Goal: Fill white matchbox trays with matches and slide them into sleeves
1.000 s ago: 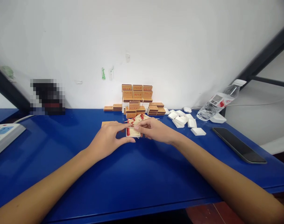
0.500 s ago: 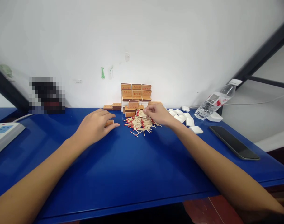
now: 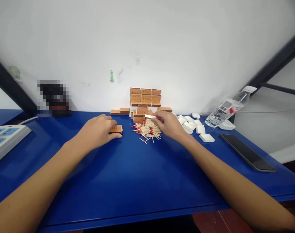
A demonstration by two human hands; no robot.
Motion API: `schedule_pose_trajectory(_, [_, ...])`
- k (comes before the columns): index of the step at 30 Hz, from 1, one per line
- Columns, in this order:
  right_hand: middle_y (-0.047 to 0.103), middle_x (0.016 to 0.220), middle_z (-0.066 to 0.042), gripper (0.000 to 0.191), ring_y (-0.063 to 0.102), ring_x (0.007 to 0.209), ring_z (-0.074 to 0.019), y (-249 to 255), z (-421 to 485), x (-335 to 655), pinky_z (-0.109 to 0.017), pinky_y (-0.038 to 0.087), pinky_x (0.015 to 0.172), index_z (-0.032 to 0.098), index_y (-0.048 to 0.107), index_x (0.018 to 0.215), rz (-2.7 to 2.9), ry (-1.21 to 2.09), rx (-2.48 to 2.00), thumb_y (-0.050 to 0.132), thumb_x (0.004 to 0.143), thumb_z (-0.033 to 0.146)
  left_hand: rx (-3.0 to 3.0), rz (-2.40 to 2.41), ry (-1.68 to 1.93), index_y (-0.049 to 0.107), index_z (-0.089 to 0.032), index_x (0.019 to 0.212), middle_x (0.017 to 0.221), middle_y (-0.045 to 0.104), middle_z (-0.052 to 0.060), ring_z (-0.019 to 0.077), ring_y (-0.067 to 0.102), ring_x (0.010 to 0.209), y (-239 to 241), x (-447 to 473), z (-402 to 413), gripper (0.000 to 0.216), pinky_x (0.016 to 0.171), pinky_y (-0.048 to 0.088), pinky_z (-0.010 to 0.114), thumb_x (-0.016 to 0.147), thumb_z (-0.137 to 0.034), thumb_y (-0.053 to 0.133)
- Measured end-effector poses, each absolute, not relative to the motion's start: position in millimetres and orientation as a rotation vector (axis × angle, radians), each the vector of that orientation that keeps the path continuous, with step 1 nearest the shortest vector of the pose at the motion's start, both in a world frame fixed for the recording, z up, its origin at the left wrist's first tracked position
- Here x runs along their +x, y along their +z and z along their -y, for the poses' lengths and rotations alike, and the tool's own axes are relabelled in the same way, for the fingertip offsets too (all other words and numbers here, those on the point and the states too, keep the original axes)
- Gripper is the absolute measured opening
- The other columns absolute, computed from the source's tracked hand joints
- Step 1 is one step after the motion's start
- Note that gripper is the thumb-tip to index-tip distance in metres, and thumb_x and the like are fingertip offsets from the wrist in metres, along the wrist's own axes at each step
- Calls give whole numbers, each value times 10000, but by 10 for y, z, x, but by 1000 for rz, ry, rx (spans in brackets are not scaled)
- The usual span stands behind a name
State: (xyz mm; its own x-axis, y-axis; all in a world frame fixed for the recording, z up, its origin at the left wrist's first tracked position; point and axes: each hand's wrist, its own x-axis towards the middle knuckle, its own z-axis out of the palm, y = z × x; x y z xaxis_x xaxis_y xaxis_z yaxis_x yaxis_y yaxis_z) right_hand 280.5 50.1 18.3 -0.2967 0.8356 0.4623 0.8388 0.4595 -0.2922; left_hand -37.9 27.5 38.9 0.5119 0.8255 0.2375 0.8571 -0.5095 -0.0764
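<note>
Matches (image 3: 147, 129) heaped mid-surface (image 3: 128, 181), stacked boxes (image 3: 145, 100) behind at the back edge, trays (image 3: 193, 127) right, phone (image 3: 248, 152) toward the right edge.

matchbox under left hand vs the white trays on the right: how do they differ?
The matchbox is orange-brown with print; the white trays are plain white. The matchbox lies alone under the left hand; the trays lie scattered in a cluster, untouched. Both rest on the blue table.

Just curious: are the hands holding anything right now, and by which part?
The right hand pinches a white tray by its end, above the matches. The left hand rests on a matchbox, fingers over its left end.
</note>
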Motion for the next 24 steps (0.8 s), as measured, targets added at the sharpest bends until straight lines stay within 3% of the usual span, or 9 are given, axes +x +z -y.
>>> schedule_pose_trajectory(5, [749, 1067, -113, 311, 672, 987, -282, 153, -459, 2828, -379, 471, 823, 227, 733, 1188, 2196, -184, -1314, 478, 1068, 359, -2577, 1486, -157, 757, -235, 1148, 1116, 762, 130, 357, 700, 1043, 355, -479, -331, 395, 805, 514, 394, 870, -511, 713])
schedule_pose_trajectory(11, [732, 1221, -108, 381, 658, 1144, -276, 199, -448, 2912, -422, 500, 970, 274, 693, 1339, 2128, -161, -1214, 430, 1094, 402, -2637, 1500, -251, 754, -226, 1065, 1132, 772, 130, 358, 722, 1039, 297, -533, -390, 323, 869, 528, 420, 864, -467, 675])
schedule_pose_trajectory(18, [750, 1075, -108, 300, 674, 826, -226, 433, -605, 3360, -383, 526, 786, 227, 750, 1168, 1827, -69, -1273, 552, 1029, 404, -2609, 1435, -283, 731, -209, 1163, 1171, 765, 132, 352, 725, 1056, 372, -484, -357, 354, 863, 545, 421, 919, -450, 647])
schedule_pose_trajectory(21, [755, 910, -100, 307, 633, 635, -188, 484, -722, 3656, -358, 488, 637, 180, 760, 1028, 1704, 121, -1459, 594, 989, 435, -2578, 1371, -377, 700, -203, 1250, 1253, 739, 142, 343, 710, 1114, 393, -439, -320, 422, 912, 553, 426, 968, -505, 616])
schedule_pose_trajectory(24, [726, 770, -81, 331, 604, 578, -185, 468, -802, 3921, -356, 460, 596, 175, 750, 901, 1690, 196, -1637, 613, 962, 470, -2563, 1275, -499, 650, -183, 1351, 1281, 722, 159, 340, 702, 1132, 382, -377, -279, 481, 940, 557, 437, 990, -501, 619])
